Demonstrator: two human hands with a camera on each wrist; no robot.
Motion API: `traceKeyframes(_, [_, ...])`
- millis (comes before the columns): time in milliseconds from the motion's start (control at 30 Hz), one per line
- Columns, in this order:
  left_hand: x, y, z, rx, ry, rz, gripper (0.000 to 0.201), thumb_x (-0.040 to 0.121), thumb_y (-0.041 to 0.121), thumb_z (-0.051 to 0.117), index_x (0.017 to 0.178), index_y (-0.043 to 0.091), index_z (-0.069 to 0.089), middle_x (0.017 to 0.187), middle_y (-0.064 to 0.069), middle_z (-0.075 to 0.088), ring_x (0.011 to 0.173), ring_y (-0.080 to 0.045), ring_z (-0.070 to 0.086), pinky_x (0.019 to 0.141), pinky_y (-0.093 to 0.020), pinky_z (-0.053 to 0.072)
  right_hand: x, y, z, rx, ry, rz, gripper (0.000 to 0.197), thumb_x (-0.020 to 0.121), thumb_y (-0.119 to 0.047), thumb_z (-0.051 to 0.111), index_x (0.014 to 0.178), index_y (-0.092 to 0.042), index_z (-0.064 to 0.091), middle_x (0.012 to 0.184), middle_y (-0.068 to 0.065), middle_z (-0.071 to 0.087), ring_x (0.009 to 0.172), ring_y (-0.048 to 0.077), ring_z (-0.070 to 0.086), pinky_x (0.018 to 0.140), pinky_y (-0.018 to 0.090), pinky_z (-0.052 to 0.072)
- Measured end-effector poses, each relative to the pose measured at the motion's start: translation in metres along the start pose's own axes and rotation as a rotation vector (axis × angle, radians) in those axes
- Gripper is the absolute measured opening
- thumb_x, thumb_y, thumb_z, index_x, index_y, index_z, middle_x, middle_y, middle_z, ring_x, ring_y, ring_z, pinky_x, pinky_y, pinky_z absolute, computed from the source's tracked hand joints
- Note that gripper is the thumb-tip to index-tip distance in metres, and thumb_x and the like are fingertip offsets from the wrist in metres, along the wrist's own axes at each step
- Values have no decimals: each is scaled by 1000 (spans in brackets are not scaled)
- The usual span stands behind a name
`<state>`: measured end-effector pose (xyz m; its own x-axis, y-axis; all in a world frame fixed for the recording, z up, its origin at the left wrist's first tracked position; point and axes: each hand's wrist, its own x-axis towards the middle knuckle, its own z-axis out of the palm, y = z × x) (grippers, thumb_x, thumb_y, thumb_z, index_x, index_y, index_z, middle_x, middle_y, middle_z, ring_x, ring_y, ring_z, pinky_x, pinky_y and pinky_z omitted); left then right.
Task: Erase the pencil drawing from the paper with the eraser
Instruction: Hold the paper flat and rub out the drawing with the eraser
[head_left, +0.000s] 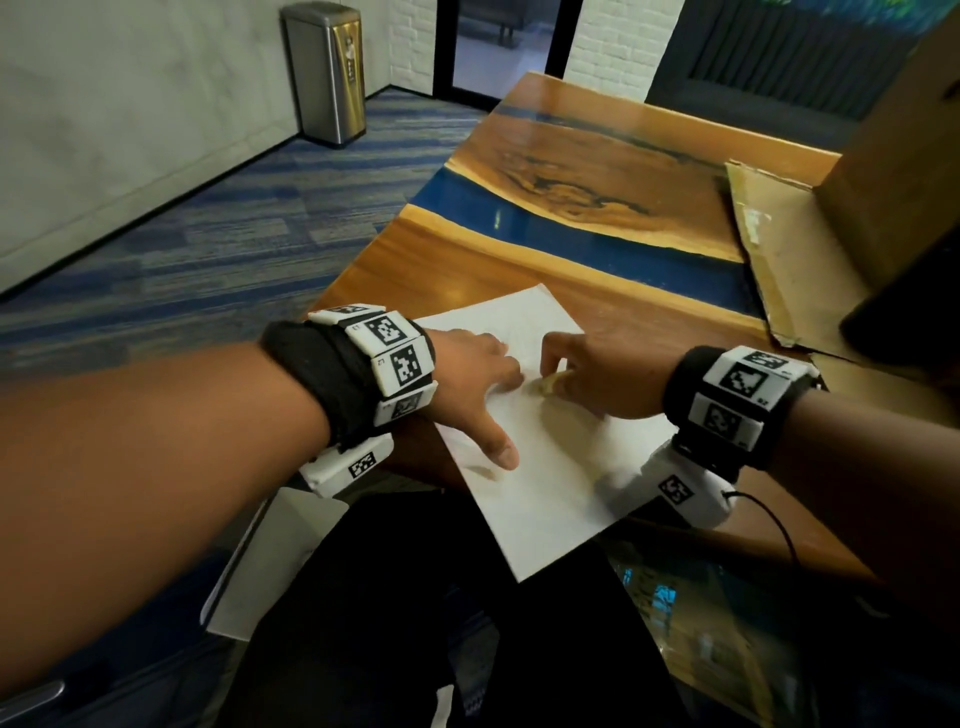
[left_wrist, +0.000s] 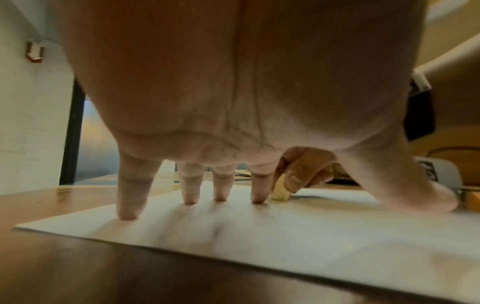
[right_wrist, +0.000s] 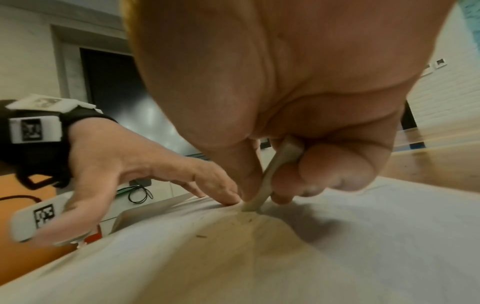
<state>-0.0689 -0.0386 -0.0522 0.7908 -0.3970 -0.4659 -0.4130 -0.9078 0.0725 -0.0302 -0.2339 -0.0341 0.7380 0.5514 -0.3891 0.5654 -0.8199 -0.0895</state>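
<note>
A white sheet of paper (head_left: 550, 467) lies at the near edge of the wooden table (head_left: 571, 156). My left hand (head_left: 483, 379) presses it flat with spread, straight fingers (left_wrist: 191, 191). My right hand (head_left: 587, 374) pinches a small yellowish eraser (head_left: 546, 385) between thumb and fingers, its tip against the paper just right of the left index finger. The eraser (left_wrist: 280, 192) also shows in the left wrist view, and the eraser (right_wrist: 270, 179) stands tilted in the right wrist view. Dark crumbs (right_wrist: 246, 218) lie on the sheet below it. The drawing itself is too faint to make out.
A flattened cardboard box (head_left: 779, 249) lies at the table's right side, close to my right wrist. The sheet's near corner overhangs the table edge. A metal bin (head_left: 324, 70) stands on the carpet far left.
</note>
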Motion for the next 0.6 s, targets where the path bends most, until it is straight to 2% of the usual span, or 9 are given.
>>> traceKeyframes(67, [-1,-1,1,1,34,5,102,63,87,62,147,35,37,154,-1,31,138,-29,34,109,-52,37,-6,-1,1,11,-33,-1,14,100,-35,47,113,-32,51,84,-2,64,79,18,59,76,39,53])
traceKeyframes(133, [-2,1,4,55,50,-38,107,59,89,62,149,43,27,158,1,23,142,-31,26,108,-54,34,-9,-3,2,34,-44,-13,15,99,-34,49,113,-32,52,88,-2,64,82,19,59,79,41,53])
traceKeyframes(233, [0,3,10,119,17,-83,122,54,95,57,154,45,8,166,1,4,148,-35,12,111,-61,24,-7,-4,3,27,-3,-25,14,99,-34,50,112,-31,53,87,-7,59,80,15,56,68,32,47])
traceKeyframes(300, [2,1,9,114,-4,-73,126,54,95,56,156,44,2,167,1,-2,150,-35,8,114,-61,22,-4,-5,4,59,79,6,13,100,-34,49,111,-30,52,83,-6,60,76,13,56,63,29,43])
traceKeyframes(367, [2,-2,8,93,-12,-58,127,53,95,57,155,43,1,168,2,-3,151,-35,6,116,-60,22,-6,-8,7,81,95,1,14,100,-32,49,112,-28,52,80,-5,60,74,16,58,64,30,46])
traceKeyframes(467, [4,-6,9,56,-27,-37,131,49,96,57,155,42,2,168,1,-4,151,-34,4,117,-59,21,-14,-17,14,95,-52,-181,14,100,-26,51,114,-27,53,84,-17,51,75,2,50,62,19,38])
traceKeyframes(500, [5,-7,9,50,-33,-31,133,47,97,56,155,42,2,168,0,-4,151,-33,3,118,-59,21,-15,-19,14,102,-98,-229,15,100,-25,53,115,-27,54,88,-19,50,77,1,50,64,16,36])
traceKeyframes(533, [5,-7,9,54,-36,-25,134,47,97,55,156,42,2,168,0,-4,151,-33,3,118,-59,21,-14,-18,13,102,-97,-242,15,99,-25,54,115,-27,55,90,-18,50,79,2,51,65,17,37])
traceKeyframes(600, [6,-6,7,69,-34,-13,130,52,94,59,156,41,2,168,-1,-5,151,-33,4,118,-58,20,-6,-11,8,85,-12,-132,16,100,-27,52,116,-27,54,91,-12,56,81,11,54,68,25,42])
